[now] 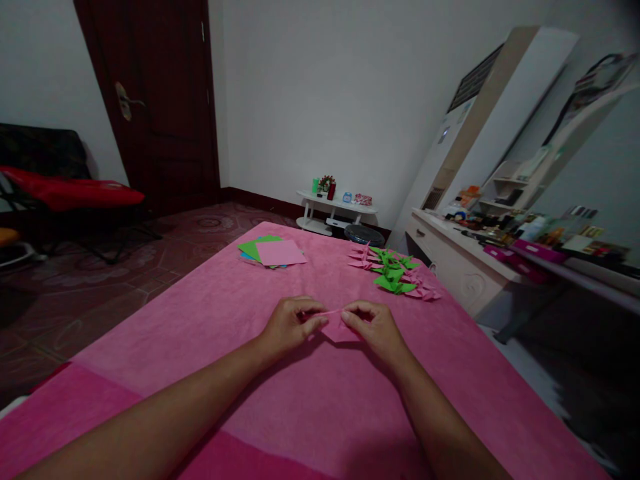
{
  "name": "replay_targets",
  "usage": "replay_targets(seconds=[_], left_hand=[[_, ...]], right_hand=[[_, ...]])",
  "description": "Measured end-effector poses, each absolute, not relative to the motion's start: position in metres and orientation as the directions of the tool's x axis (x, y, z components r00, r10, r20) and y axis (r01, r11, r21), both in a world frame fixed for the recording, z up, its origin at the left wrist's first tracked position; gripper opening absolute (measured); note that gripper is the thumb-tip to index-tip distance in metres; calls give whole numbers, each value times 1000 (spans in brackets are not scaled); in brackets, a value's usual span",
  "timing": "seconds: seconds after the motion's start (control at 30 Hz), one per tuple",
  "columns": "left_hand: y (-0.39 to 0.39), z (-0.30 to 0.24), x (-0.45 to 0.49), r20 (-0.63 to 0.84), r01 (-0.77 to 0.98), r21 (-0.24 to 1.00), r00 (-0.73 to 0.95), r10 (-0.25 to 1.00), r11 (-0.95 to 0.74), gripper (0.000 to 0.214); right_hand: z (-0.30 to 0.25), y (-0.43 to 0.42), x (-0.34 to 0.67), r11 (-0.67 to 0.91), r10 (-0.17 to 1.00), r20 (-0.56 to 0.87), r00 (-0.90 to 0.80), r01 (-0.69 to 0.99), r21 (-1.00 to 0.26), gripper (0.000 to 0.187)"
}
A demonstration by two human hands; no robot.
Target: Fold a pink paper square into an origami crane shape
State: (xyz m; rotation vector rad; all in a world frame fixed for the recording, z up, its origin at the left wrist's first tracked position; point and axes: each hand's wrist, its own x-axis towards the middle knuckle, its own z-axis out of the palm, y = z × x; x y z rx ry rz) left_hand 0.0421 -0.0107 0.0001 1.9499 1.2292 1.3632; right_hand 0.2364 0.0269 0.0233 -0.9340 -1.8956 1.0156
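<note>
A partly folded sheet of pink origami paper [344, 332] is held low over the pink-covered surface [320, 400], between my two hands. My left hand [295, 323] pinches its left edge between thumb and fingers. On the other side, my right hand [373, 327] grips the upper right edge, thumb on top. Beyond my left hand lies a loose stack of square paper sheets [281, 253], pink on top with green and blue beneath. Several folded green and pink paper cranes [393, 272] sit in a cluster beyond my right hand.
Along the right stands a white dressing table [450, 247] crowded with bottles and boxes. A low white shelf [313, 197] with flowers and a cup is against the far wall. At left are a dark door [150, 100] and a red-covered folding chair [75, 190].
</note>
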Motion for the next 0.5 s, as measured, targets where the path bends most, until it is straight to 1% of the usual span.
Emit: replay_targets(seconds=[0.1,0.23,0.3,0.37,0.47,0.5], left_hand=[[-12,1,43,518,377,765,120,847,-522,18],[-12,2,45,492,363,787,119,863,-499,24],[-12,2,46,487,392,781,106,867,-487,23],[-13,3,46,498,446,749,108,861,-489,21],[-15,6,46,506,533,685,142,851,-496,19],[-15,6,46,492,547,679,155,856,-490,20]], right_hand=[[24,24,235,403,852,267,-450,240,-883,18],[26,21,232,383,848,234,-476,243,-891,20],[27,21,232,372,847,218,-484,247,-895,21],[26,22,231,368,850,213,-481,253,-895,22],[22,22,228,357,853,207,-479,247,-901,22],[20,22,227,331,858,187,-479,236,-914,22]])
